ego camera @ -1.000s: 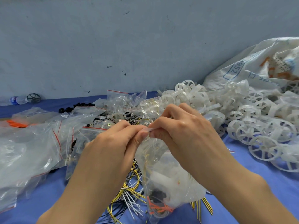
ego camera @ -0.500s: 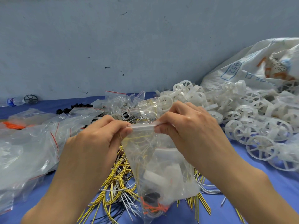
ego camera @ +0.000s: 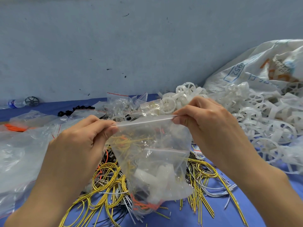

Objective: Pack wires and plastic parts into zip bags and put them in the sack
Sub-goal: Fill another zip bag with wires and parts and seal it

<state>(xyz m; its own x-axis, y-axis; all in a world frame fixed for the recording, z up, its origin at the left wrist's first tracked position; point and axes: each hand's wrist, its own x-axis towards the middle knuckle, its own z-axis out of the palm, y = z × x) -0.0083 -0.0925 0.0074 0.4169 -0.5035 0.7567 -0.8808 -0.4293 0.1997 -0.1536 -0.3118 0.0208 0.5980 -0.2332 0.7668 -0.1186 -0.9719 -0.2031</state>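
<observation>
- A scuffed pale blue wall (ego camera: 147, 46) backs the blue-covered surface (ego camera: 213, 217). Loose wires (ego camera: 105, 182) sprawl at six o'clock, white plastic wheels (ego camera: 255, 122) heap at three o'clock, and the sack (ego camera: 246, 71) slumps at two o'clock.
- We hold the zip bag (ego camera: 155, 161) raised at the centre, above the loose wires. It already carries wires and white plastic parts that sag to its bottom.
- Our left hand (ego camera: 78, 145) pinches the nine o'clock end of the zip strip (ego camera: 144, 122), and our right hand (ego camera: 209, 128) pinches the three o'clock end. Both sets of fingers (ego camera: 178, 119) are clamped on the strip, which is stretched taut between them.
- We judge the step to be sealing. Whether the tracks are mated along the whole strip, we cannot tell.
- To do it well, we should hold the strip flat and tight, then run thumb and forefinger from one end to the other, pressing firmly.
- The yellow strands lie just below the strip, so we should shake them down lest one catch in the track.
- The bag is limp and bottom-heavy. For the sack, we should grip it near the top.
</observation>
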